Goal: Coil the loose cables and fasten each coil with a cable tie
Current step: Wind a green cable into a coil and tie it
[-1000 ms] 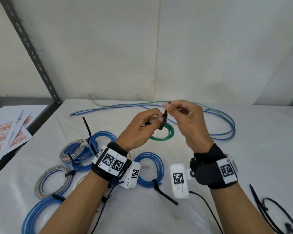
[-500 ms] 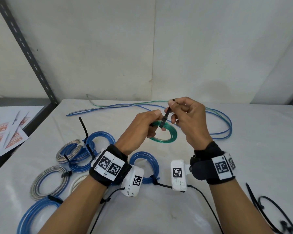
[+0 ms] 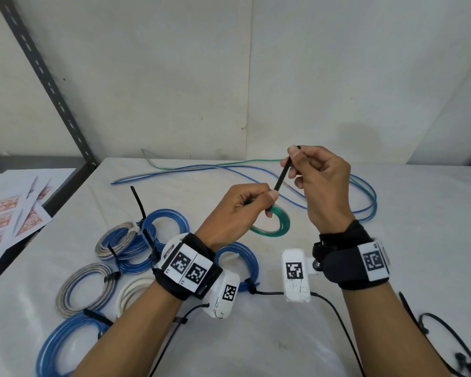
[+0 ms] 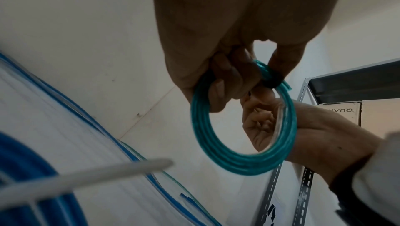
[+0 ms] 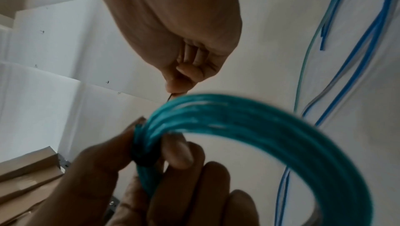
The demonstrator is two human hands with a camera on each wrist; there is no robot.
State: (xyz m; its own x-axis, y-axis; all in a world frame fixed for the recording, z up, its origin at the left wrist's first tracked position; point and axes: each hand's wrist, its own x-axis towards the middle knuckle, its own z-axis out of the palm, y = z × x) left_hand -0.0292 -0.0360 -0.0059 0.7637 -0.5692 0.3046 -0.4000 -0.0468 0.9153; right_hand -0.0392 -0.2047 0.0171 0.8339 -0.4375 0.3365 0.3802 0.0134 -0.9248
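**Supervisor:** Report the state of both hands.

**Operator:** My left hand point(image 3: 238, 210) gripped the green coil point(image 3: 279, 224), thumb and fingers curled round its upper arc. My right hand point(image 3: 320, 180) pinched the free end of the black cable tie point(image 3: 282, 176) between thumb and forefinger. The remaining fingers were curled into the palm.

**Supervisor:** Location of the coil?

**Operator:** I held it clear of the table point(image 3: 392, 268), in front of me, between the two hands. The tie was looped round the coil at the point under my left fingers point(image 4: 229, 82). Its tail ran up and to the right from there to my right hand, straight and taut.

**Supervisor:** Could you confirm the loop was snug?

**Operator:** The left wrist view showed a black band close against the green strands. I could not tell whether it was fully tight.

**Supervisor:** Other items on the table?

**Operator:** Several tied coils point(image 3: 125, 246), blue, grey and white, lay at the left. Loose cables point(image 3: 201, 168), blue and green, lay along the far edge. Spare black ties point(image 3: 446, 336) lay at the near right. Printed sheets point(image 3: 8, 219) lay on a surface to the far left.
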